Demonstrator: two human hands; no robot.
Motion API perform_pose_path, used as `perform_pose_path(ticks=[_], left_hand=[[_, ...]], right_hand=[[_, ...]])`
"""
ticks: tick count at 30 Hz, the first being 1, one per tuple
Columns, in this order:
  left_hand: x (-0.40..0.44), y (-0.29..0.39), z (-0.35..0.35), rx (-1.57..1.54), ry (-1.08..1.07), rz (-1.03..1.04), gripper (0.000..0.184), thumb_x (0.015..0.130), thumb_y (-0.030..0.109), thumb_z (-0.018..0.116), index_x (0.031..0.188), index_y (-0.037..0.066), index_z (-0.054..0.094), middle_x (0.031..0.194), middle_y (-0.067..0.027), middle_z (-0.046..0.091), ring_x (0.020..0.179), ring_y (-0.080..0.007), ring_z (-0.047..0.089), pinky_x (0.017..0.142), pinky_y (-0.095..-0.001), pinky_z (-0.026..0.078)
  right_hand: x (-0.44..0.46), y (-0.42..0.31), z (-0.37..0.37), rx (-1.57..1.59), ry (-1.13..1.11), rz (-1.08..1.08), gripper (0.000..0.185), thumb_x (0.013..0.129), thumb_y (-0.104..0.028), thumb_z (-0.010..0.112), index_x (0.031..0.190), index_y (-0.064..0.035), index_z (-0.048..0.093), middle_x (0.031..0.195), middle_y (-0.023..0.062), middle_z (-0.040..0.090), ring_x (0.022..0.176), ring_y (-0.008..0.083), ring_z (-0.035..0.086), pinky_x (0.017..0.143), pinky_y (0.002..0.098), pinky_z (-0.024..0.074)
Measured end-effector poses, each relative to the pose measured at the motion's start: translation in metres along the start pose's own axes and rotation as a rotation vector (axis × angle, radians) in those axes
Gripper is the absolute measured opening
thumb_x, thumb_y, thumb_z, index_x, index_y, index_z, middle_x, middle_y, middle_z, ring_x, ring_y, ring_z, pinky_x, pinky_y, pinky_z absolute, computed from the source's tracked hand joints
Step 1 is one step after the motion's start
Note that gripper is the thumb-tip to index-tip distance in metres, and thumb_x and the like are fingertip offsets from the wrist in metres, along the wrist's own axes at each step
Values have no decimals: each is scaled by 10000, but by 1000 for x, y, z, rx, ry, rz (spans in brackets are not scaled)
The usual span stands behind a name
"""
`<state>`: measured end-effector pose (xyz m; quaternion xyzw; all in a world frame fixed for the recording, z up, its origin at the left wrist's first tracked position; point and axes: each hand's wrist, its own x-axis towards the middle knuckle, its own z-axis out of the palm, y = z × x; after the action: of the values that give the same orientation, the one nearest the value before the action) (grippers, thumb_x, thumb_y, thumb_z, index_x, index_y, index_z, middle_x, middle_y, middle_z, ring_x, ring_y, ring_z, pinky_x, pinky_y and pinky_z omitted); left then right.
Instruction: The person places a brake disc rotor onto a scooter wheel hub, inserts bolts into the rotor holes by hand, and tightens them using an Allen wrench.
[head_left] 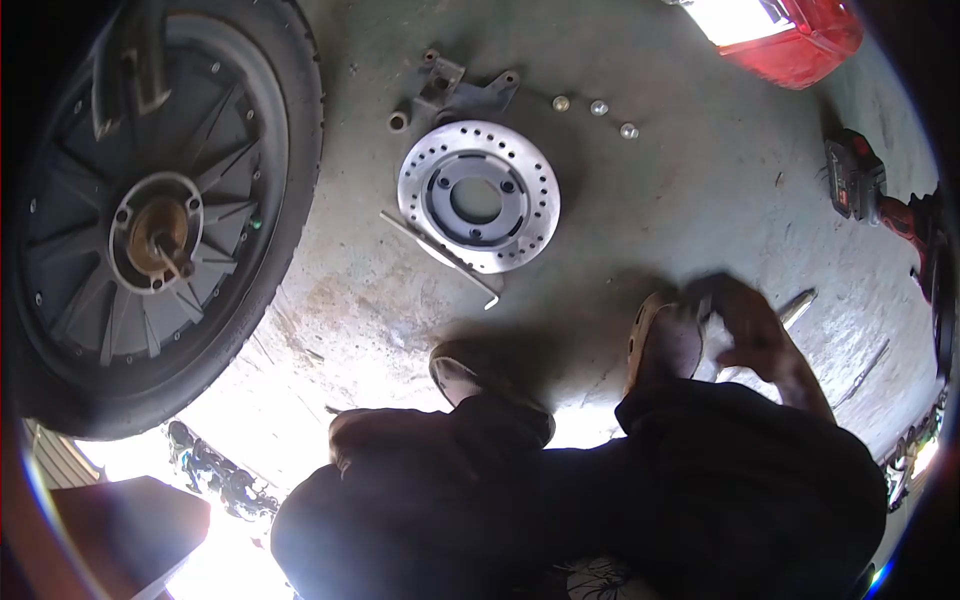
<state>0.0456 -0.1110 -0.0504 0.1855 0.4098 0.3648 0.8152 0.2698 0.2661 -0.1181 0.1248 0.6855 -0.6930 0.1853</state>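
Observation:
My right hand [752, 325] is beside my right shoe, its fingers curled and a little blurred. A small bright thing shows at its fingertips, too unclear to name. My left hand [362, 432] appears to lie in shadow at my left knee, its fingers not distinct. In front of my feet a drilled brake disc [542, 200] lies flat on the floor. A long L-shaped hex key [405, 228] lies against its lower left edge. Behind the disc is a dark metal bracket [480, 95]. Three small metal fasteners [599, 107] stand in a slanted row to the right.
A wheel with a black tyre [300, 130] fills the left side, an axle [168, 250] sticking out of its hub. At the right edge lies a red and black cordless power tool [858, 175]. A red part [815, 45] stands at the upper right, and a thin pale object [798, 308] lies past my right hand.

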Motion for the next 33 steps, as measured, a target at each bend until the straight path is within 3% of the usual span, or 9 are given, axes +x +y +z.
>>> perform_pose_path(ticks=[4,8,9,15,19,21,29,31,33], left_hand=[[3,-31,-16,240,115,-88,614,636,216,857,1147,49,562,1065,-81,590,943,-213,587,821,-349,481],[38,-47,-55,826,1130,156,687,652,262,857,1214,53,521,1130,-133,567,1000,-299,575,906,-407,457],[50,-51,-75,1075,1308,260,718,657,249,864,1259,108,498,1124,-114,580,1002,-262,575,779,-372,509],[93,-61,-115,1307,1609,182,649,743,322,802,1219,12,487,1129,-186,571,1036,-336,560,861,-449,454],[79,-58,-113,806,1302,552,515,761,214,785,1149,-7,529,1092,-211,608,1062,-368,558,916,-447,420],[65,-26,-68,495,1252,632,235,747,45,760,941,22,630,838,-118,647,876,-271,601,838,-376,438],[51,-16,1,1072,1187,736,249,683,6,778,890,71,654,928,-51,563,923,-245,558,831,-370,425],[43,-17,-2,1044,1215,750,267,702,51,794,917,47,636,948,-69,547,939,-224,552,837,-361,422],[30,-17,-4,466,1212,1137,255,709,86,802,913,58,652,923,-72,572,906,-201,562,796,-353,429]], right_hand=[[-44,1,-24,168,-374,153,501,693,-35,727,1166,12,568,1041,108,642,942,218,599,835,341,466],[-60,-1,-49,149,-588,259,490,709,-54,740,1164,6,570,1011,107,646,935,221,612,830,349,477],[-58,-2,-55,130,-637,274,487,713,-59,743,1163,5,571,1004,106,647,933,222,615,829,351,480],[-1,-17,-37,15,-864,158,472,736,-88,763,1160,-3,573,958,104,653,924,225,634,821,362,498],[61,-48,48,-306,-400,155,482,737,-143,797,1149,-22,576,955,123,651,902,223,637,770,352,516],[70,-24,74,-445,178,-1,490,756,-173,786,1173,-36,567,955,132,651,870,219,643,740,335,516],[80,-16,103,-420,184,-143,373,802,-116,741,1135,-18,606,888,115,678,816,250,651,745,332,511],[89,-34,96,-459,136,-172,351,813,-119,736,1124,-12,616,865,115,681,815,257,653,748,335,510],[92,-66,83,-284,131,-223,340,864,-193,702,1144,-20,619,973,151,659,856,289,649,783,356,511]])
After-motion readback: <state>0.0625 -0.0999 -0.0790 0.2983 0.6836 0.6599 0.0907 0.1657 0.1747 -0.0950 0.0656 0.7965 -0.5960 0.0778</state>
